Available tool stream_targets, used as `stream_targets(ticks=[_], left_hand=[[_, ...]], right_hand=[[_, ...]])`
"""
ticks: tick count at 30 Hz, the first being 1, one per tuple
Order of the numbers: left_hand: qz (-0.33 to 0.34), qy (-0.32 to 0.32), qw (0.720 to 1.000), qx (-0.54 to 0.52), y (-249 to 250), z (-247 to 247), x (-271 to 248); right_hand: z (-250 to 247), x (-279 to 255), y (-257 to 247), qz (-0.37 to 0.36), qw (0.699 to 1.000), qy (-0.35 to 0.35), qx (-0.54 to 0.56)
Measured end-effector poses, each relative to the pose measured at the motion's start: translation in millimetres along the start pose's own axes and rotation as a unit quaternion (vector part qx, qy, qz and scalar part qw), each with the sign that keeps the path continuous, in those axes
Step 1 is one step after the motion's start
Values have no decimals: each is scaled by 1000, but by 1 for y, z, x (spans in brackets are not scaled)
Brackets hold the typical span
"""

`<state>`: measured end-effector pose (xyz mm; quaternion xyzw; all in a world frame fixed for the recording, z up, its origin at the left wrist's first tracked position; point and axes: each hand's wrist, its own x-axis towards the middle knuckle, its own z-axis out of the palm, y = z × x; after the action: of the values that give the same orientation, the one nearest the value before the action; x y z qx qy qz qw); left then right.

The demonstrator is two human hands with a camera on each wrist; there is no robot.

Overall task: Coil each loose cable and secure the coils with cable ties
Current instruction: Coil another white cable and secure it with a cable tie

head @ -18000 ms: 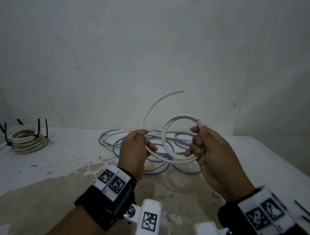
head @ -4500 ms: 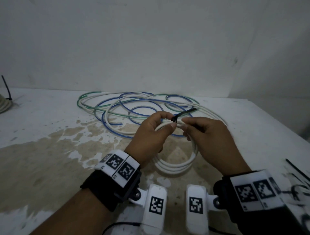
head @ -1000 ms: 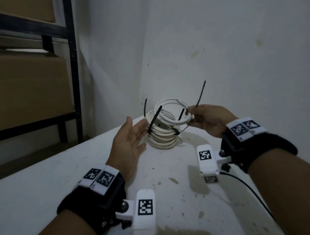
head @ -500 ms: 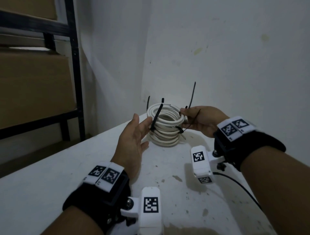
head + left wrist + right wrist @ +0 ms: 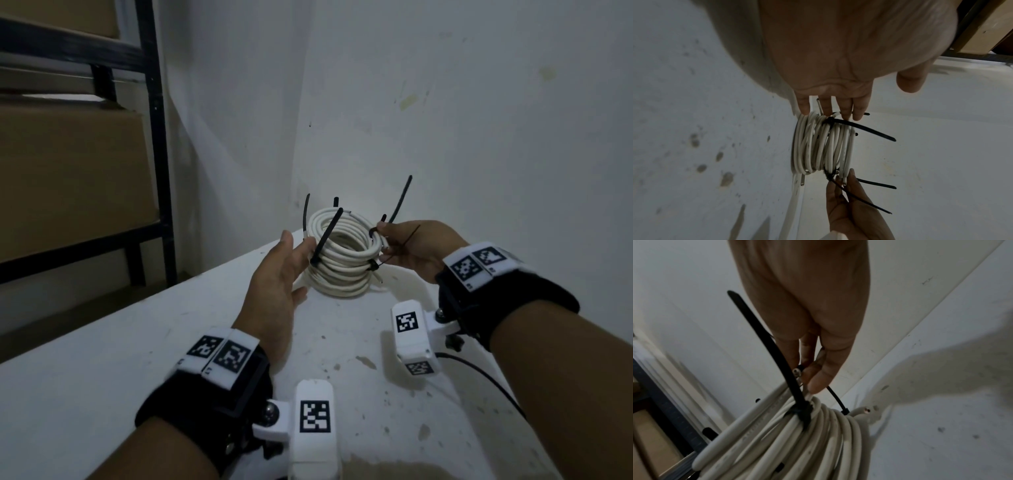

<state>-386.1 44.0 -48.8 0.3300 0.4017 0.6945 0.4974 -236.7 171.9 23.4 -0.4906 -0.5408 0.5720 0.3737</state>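
A stack of white cable coils (image 5: 342, 270) stands on the white table (image 5: 154, 359) in the wall corner, with black cable ties (image 5: 327, 238) sticking up from it. My right hand (image 5: 382, 240) pinches the right edge of the top coil (image 5: 342, 224), which lies on the stack. In the right wrist view the thumb and fingers (image 5: 818, 379) hold the cable beside a tie's black head (image 5: 801, 408). My left hand (image 5: 301, 263) is flat against the stack's left side. In the left wrist view its straight fingertips (image 5: 844, 115) touch the coils (image 5: 822, 146).
A black metal shelf frame (image 5: 154, 137) with cardboard boxes (image 5: 68, 178) stands left of the table, beyond its left edge. White walls close in behind and to the right of the stack. A thin black cord (image 5: 486, 380) trails from my right wrist camera.
My right hand has lowered the tied coil from a tilt above the stack down onto it. My left hand has moved in to touch the stack's left side.
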Motion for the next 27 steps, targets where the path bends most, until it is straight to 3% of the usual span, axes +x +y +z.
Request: stream_targets(ticks=[3,10,16,22,27], left_hand=[[2,1,1000,3,0,0,0],[-2,15,1000,1,3,3,-3],[-7,49,999,-23,10,8,-9],[7,125,989,-72,28,10,-18],[67,140,987,-27,54,13,-43]], right_hand=[[-2,-1,2,7,999,7,-52],[-7,-3,6,-4,1000,6,23],[-40,-18,12,-10,997,72,24],[-88,-87,21,12,992,127,14],[-136,-183,47,46,989,138,-23]])
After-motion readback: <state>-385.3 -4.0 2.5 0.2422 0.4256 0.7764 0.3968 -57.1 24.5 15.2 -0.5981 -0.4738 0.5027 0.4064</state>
